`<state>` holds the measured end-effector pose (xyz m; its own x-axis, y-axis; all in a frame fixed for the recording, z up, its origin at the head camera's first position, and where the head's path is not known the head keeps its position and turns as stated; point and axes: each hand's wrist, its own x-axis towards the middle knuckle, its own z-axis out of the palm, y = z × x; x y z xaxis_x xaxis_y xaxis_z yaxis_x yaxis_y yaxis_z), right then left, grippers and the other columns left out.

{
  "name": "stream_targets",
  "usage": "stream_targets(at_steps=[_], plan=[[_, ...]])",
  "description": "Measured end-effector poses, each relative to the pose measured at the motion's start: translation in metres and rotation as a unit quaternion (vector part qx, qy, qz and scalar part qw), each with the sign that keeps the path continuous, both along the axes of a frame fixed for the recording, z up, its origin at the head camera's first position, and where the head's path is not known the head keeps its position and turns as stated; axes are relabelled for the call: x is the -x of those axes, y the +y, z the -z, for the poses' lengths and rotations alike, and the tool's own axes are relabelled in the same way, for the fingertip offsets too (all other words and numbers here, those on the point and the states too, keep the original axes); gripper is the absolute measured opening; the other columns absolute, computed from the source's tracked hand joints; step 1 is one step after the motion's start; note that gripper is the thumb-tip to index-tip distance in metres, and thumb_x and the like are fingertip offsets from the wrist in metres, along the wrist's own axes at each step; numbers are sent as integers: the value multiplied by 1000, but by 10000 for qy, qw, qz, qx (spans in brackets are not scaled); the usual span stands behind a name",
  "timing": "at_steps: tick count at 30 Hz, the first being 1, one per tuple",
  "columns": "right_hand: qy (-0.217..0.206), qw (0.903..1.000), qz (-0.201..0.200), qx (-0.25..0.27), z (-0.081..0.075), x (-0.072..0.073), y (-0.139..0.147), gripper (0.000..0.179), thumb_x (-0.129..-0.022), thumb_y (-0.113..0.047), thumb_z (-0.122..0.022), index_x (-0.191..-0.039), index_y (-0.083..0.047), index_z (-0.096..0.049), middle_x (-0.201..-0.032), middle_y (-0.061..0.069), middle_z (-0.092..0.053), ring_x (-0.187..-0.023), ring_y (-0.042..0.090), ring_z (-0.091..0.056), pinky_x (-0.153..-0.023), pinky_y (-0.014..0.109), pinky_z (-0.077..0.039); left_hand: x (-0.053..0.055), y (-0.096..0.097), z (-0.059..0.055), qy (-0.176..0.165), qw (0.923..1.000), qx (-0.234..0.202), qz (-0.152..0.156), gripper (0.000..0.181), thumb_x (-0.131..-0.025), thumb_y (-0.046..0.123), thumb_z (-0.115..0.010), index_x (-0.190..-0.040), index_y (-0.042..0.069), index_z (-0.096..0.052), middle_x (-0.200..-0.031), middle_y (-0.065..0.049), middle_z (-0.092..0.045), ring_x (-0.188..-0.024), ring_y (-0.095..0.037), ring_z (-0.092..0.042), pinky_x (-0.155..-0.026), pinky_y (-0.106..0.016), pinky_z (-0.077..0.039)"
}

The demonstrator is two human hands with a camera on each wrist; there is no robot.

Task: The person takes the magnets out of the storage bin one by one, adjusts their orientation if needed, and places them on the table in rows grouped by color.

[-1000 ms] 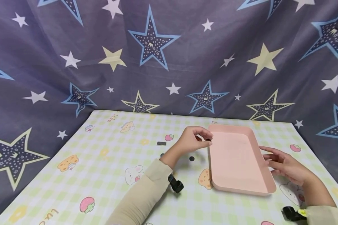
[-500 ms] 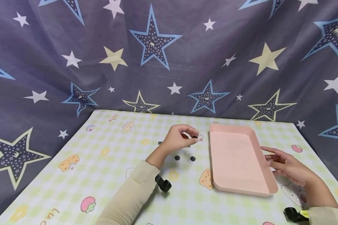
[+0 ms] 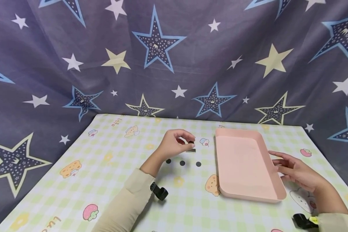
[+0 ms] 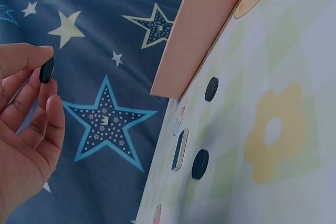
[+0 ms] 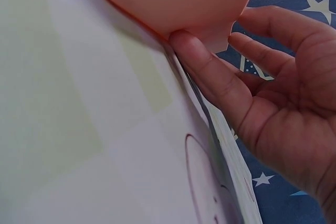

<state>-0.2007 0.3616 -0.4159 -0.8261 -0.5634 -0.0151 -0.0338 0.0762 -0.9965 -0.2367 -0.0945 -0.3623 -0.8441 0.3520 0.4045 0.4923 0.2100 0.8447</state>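
My left hand [image 3: 175, 144] is raised over the table to the left of the pink tray [image 3: 221, 167]. Between thumb and fingertip it pinches a small black disc [image 4: 46, 70], seen on edge in the left wrist view. Below it on the cloth lie a left disc [image 3: 168, 161], a middle disc [image 3: 182, 163] and a right disc [image 3: 198, 164], all black. A small dark rectangular block [image 3: 191, 150] with a pale edge lies just behind them, partly covered by the hand. My right hand [image 3: 297, 170] rests its fingertips against the tray's right outer wall, the fingers fairly straight.
A checked cloth with printed cartoon figures covers the table [image 3: 119, 180]. Behind it hangs a dark curtain [image 3: 174, 77] patterned with stars. The tray is shallow with low walls, its inside bare pink.
My left hand has moved left, away from the tray's left edge, with the disc still pinched. More discs and the block have come into sight. The right hand and tray stay put.
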Motion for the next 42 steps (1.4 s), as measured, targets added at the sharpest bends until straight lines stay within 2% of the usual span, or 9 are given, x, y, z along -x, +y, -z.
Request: stream_targets(at_steps=[16,27,34,42], plan=[[32,10000,-28,25,1,0,0,57,-102,4,-42,-151,-26,-38,-125,-4,-61,-109,13,-62,-80,38,-57,-10,-25,-5,-207,9996,-171,-100,14,-79,0,-78,-93,2,-75,-90,-6,-72,-82,-20,-62,-71,-29,-54],[8,9999,-92,129,1,1,0,57,-102,5,-41,-151,-25,-38,-126,-3,-61,-109,13,-62,-81,38,-57,-16,-47,-4,-346,9985,-232,-359,14,-82,3,-78,-95,1,-74,-92,-10,-72,-82,-20,-62,-74,-30,-54],[19,9999,-61,109,0,1,0,57,-102,4,-42,-149,-27,-40,-126,-3,-61,-109,13,-62,-80,38,-57,-19,-63,0,-383,9974,-269,-548,15,-81,0,-77,-95,0,-74,-91,-11,-72,-85,-20,-64,-74,-32,-55],[23,10000,-31,75,1,0,1,58,-101,5,-42,-149,-28,-40,-125,-4,-62,-108,13,-63,-80,38,-57,-21,-73,4,-461,9963,-260,-684,16,-81,3,-79,-95,-2,-73,-91,-12,-71,-85,-19,-64,-74,-29,-55]])
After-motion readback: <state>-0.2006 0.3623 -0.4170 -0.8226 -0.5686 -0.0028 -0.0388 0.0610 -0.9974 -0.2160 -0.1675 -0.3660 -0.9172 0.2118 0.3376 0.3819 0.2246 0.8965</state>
